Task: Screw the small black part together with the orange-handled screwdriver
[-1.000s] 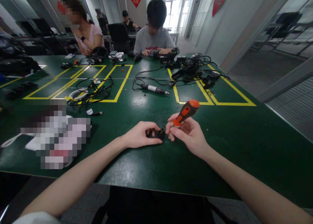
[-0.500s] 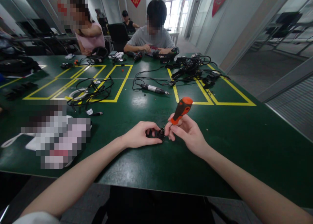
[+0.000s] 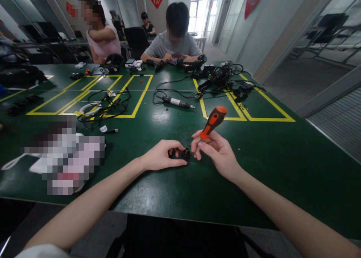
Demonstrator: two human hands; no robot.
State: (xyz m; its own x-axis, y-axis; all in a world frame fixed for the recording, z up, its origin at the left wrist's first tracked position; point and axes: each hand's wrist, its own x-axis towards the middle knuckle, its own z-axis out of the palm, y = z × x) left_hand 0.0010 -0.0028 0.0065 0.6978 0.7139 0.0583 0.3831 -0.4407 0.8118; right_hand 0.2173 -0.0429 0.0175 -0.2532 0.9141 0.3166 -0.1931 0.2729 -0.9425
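A small black part (image 3: pixel 186 154) with a round, raised top rests on the green table (image 3: pixel 158 192). My left hand (image 3: pixel 163 155) grips it from the left, thumb in front and fingers behind. To the right of the part, my right hand (image 3: pixel 216 151) holds a screwdriver (image 3: pixel 213 122) with an orange and black handle. The handle leans up and to the right, and the fingers are around its lower end. Most of the shaft is hidden by the fingers, and its tip cannot be made out.
An electric screwdriver (image 3: pixel 177 102) with a cord lies beyond my hands. Black cables (image 3: pixel 105 105) are at the left, and a cable heap (image 3: pixel 218 79) is at the back right. A pouch (image 3: pixel 80 162) lies at the left. A person (image 3: pixel 175 43) sits across the table.
My right hand has shifted slightly up and right, away from the black part, and the screwdriver handle leans further right. My left hand has not visibly moved. The person opposite has moved a little left.
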